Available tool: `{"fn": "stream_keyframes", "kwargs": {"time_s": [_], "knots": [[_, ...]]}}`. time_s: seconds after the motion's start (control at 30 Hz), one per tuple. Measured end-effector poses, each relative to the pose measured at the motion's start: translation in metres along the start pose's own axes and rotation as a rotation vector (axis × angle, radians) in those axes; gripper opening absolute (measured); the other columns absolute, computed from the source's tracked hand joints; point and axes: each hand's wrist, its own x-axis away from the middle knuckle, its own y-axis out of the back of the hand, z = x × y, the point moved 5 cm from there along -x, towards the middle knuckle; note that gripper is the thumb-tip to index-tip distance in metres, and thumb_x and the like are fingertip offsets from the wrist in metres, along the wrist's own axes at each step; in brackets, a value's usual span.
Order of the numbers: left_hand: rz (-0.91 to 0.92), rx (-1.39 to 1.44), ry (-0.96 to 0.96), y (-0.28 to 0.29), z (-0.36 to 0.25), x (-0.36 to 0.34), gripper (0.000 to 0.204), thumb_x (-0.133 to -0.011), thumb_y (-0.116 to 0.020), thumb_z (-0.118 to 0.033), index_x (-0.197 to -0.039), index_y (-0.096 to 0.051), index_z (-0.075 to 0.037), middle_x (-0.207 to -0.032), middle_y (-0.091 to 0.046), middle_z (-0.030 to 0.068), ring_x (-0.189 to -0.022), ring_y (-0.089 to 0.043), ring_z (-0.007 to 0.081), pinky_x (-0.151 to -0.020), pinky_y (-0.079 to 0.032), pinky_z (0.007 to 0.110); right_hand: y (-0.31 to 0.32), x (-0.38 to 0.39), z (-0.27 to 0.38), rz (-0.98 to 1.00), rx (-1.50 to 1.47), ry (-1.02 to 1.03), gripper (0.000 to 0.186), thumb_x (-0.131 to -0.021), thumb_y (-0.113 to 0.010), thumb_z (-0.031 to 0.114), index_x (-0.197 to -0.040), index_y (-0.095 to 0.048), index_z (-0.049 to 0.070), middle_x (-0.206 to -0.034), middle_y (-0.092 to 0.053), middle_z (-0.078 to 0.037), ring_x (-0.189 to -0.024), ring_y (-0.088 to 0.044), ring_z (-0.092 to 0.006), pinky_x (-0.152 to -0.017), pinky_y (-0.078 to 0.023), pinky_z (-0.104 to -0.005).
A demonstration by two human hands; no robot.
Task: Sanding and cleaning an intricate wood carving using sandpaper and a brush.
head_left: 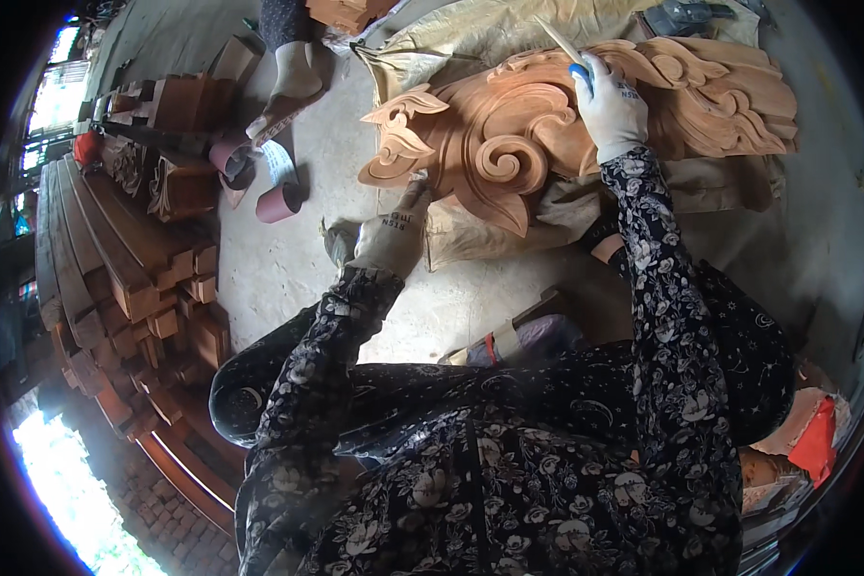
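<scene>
A carved wooden panel (514,154) with scrolls and leaves lies across pale crumpled cloth (411,62). My left hand (388,230), in a pale work glove, grips the panel's lower-left edge; the fingertips are hard to make out. My right hand (609,108), gloved too, is closed on a thin pale tool (557,36) with a blue part at the grip, held over the upper middle of the carving. My crossed legs are below the panel, with a dark object with a red band (514,341) between them and it.
Stacked wooden boards (120,259) fill the left side. Curled sandpaper (276,200) lies left of the panel. Another person's foot (295,72) is at the upper left. A dark power tool (672,19) sits behind the panel. Red material (816,437) lies at the lower right.
</scene>
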Motion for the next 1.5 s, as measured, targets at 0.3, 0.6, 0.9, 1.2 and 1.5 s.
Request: {"fn": "stream_keyframes", "kwargs": {"time_s": [0.3, 0.6, 0.9, 1.2, 1.5], "knots": [[-0.081, -0.045, -0.026, -0.03, 0.004, 0.003, 0.046, -0.088, -0.043, -0.006, -0.134, -0.043, -0.01, -0.136, -0.047, 0.0108, -0.103, -0.061, 0.0319, -0.083, -0.052, 0.042, -0.008, 0.023, 0.004, 0.047, 0.036, 0.021, 0.028, -0.09, -0.053, 0.039, -0.107, -0.062, 0.019, -0.077, -0.067, -0.008, -0.064, -0.065, -0.0291, -0.056, -0.051, -0.0413], [0.161, 0.063, 0.087, -0.041, 0.012, 0.053, 0.047, -0.088, -0.041, -0.006, -0.135, -0.043, -0.01, -0.138, -0.045, 0.0116, -0.106, -0.06, 0.0311, -0.085, -0.05, 0.043, -0.019, 0.047, 0.016, 0.153, -0.017, 0.105, 0.028, -0.09, -0.053, 0.04, -0.111, -0.06, 0.024, -0.082, -0.065, -0.009, -0.066, -0.064, -0.0283, -0.056, -0.051, -0.0405], [0.078, 0.018, 0.018, -0.043, 0.002, 0.034, 0.05, -0.085, -0.04, -0.002, -0.134, -0.041, -0.012, -0.147, -0.034, 0.0063, -0.092, -0.064, 0.0357, -0.076, -0.054, 0.043, -0.026, 0.028, -0.002, 0.191, -0.059, 0.092, 0.029, -0.09, -0.053, 0.041, -0.112, -0.06, 0.024, -0.08, -0.064, -0.007, -0.072, -0.064, -0.0289, -0.062, -0.052, -0.0408], [-0.117, 0.21, -0.083, -0.03, 0.003, 0.001, 0.049, -0.088, -0.04, -0.002, -0.137, -0.037, -0.003, -0.138, -0.043, 0.0173, -0.11, -0.056, 0.0355, -0.089, -0.048, 0.043, -0.031, 0.018, -0.01, 0.116, 0.022, 0.019, 0.031, -0.09, -0.052, 0.043, -0.115, -0.059, 0.025, -0.088, -0.066, -0.01, -0.072, -0.065, -0.03, -0.059, -0.052, -0.0412], [-0.01, -0.057, 0.024, -0.025, 0.002, -0.027, 0.051, -0.084, -0.042, -0.004, -0.135, -0.041, -0.011, -0.139, -0.043, 0.0107, -0.097, -0.063, 0.0346, -0.078, -0.052, 0.044, -0.028, 0.01, -0.017, 0.057, 0.12, -0.006, 0.033, -0.091, -0.05, 0.042, -0.116, -0.058, 0.023, -0.091, -0.066, -0.01, -0.074, -0.065, -0.0323, -0.062, -0.052, -0.0433]]}}
